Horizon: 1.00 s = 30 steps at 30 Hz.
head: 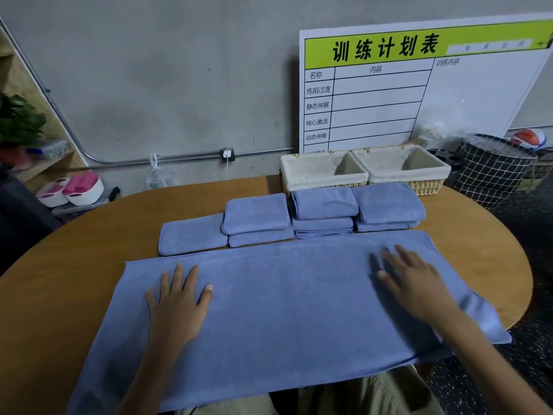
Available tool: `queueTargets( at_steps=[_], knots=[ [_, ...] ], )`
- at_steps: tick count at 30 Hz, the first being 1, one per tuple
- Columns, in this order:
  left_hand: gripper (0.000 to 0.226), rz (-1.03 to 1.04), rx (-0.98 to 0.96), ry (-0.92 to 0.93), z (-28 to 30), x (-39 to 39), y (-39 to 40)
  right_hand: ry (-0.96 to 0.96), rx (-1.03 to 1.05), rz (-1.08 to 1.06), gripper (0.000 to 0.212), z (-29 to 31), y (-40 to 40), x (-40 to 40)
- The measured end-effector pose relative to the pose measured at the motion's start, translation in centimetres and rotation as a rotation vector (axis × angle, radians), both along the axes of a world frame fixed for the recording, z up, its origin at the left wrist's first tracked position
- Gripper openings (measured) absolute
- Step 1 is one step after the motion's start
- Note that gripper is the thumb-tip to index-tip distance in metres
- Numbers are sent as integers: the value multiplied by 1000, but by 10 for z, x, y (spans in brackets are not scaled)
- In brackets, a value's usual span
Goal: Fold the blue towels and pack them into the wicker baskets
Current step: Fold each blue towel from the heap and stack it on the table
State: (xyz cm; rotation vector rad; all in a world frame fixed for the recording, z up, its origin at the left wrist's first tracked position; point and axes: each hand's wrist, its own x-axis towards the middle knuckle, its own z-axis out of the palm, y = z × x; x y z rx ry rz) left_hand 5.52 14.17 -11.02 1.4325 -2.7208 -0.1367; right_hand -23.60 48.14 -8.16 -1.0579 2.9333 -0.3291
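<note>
The board (419, 85) read "训练计划表". Below it stood two wicker baskets (324, 172) (402, 167), seven folded towels (257, 214), and both hands (176, 301) (416, 283) lay flat, released, on one spread towel (284, 310).

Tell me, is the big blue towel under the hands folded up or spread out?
Spread out. The big towel lies flat across the table, with the left hand and right hand resting open on it.

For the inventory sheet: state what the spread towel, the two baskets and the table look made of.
Spread towel: soft matte blue pile, likely microfibre.
Baskets: pale woven wicker sides, off-white fabric liners.
Table: smooth brown wood-look top, possibly laminate.
</note>
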Motion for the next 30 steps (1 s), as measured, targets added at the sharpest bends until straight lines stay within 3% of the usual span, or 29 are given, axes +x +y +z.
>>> queueTargets(
  at_steps=[5, 9, 12, 16, 19, 23, 30],
  knots=[
    [65, -6, -16, 24, 0, 3, 1, -74, -59, 59, 63, -24, -20, 4],
    [65, 2, -42, -2, 0, 4, 0, 29, -101, 13, 61, -29, 5, 7],
    [63, 13, -53, 14, -1, 1, -1, 195, -149, -16, 36, -21, 6, 4],
    [37, -22, -138, 286, 1, -6, -22, 270, -282, 55, 10, -5, -31, -17],
    [24, -65, -167, 362, 9, -19, -44, 264, -290, 214, 12, -11, -68, -29],
    [20, -122, -182, 337, 5, -33, -62, 285, -257, 276, 10, -23, -95, -34],
    [28, -276, -336, 336, 3, -37, -68, 254, -234, 382, 17, -13, -124, -29]
  ],
)
